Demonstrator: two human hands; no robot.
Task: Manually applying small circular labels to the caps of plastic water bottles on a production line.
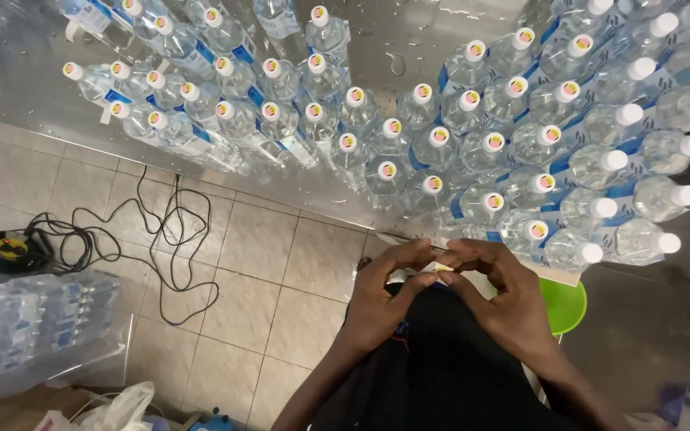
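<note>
At the table edge [313, 209], both hands, left hand [385, 299] and right hand [505, 299], pinch perhaps a small label [439, 269].

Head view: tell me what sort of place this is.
Probably a small water-bottling or packing workroom: rows of capped bottles on a wet steel table, a shrink-wrapped bottle pack on the tiled floor.

Both hands meet close to the body, the left hand [385, 291] and right hand [501, 291] pinching a small white piece [438, 270] between their fingertips. Just beyond them, capped clear water bottles [441, 144] crowd a wet metal worktop [33, 72]. A black cable [145, 239] lies looped on the tiled floor [265, 279] beside wrapped bottle packs [33, 319].
</note>
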